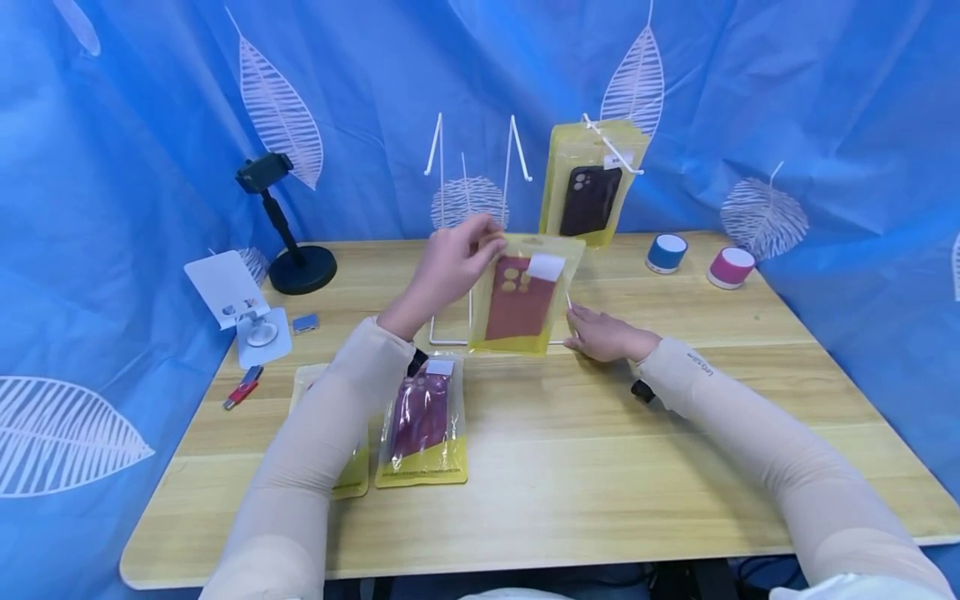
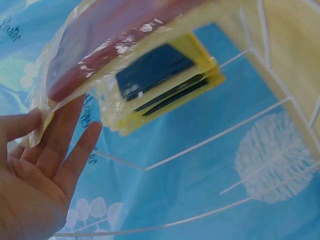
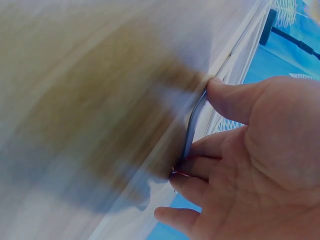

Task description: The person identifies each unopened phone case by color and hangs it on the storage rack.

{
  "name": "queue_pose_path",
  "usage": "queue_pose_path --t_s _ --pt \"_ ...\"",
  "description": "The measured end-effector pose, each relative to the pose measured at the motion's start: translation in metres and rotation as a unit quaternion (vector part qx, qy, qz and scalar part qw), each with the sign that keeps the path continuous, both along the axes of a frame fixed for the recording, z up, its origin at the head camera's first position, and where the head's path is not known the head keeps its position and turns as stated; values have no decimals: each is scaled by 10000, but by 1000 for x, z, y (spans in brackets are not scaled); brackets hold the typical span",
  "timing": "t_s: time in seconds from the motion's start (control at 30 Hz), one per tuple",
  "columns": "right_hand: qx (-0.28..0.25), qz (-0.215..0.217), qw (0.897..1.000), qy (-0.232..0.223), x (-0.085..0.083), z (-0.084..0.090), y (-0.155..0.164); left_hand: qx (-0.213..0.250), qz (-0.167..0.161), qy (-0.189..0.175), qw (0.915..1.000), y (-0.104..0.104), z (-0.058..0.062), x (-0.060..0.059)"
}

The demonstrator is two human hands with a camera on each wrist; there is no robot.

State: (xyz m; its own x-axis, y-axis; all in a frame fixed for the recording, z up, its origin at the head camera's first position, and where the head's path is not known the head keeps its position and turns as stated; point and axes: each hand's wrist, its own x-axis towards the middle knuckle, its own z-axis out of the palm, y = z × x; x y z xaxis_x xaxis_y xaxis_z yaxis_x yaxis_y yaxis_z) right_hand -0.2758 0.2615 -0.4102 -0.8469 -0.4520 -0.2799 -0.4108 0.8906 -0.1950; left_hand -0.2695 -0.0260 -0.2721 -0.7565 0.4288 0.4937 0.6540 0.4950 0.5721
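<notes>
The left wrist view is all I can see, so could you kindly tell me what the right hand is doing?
Observer: The right hand rests on the table, its fingers at the base wire of the white rack.
Operator: Thank you. Which packet is the left hand holding?
Observer: The left hand pinches the top of a yellow packet with a red phone case inside.
Operator: Are more packets lying about?
Observer: Yes, a second red-case packet lies flat on the table under the left forearm, with another beside it mostly hidden.
</notes>
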Motion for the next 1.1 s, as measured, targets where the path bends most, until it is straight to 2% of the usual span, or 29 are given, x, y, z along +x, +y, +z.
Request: queue_pose_path --t_s 0.17,0.33,0.47,0.67,0.8,0.97,1.1 --pt "-37 2 10000 -12 1 -1 0 762 248 50 9968 8 23 -13" --pt "-17 -7 10000 -18 0 -2 1 1218 407 -17 9917 15 34 -26" --pt "73 -56 10000 -30 -2 -4 3 1240 536 -137 9907 16 34 -35" --pt "148 -72 9999 -31 -2 -5 3 1292 669 -311 9889 16 26 -54" --pt "223 -15 9997 54 -3 -6 2 1256 998 -378 9863 16 22 -71" --pt "154 -104 9998 17 -2 -7 2 1038 1470 -290 9832 21 22 -94" --pt "143 -182 9997 15 -1 -9 4 779 1640 -205 9832 27 23 -112"
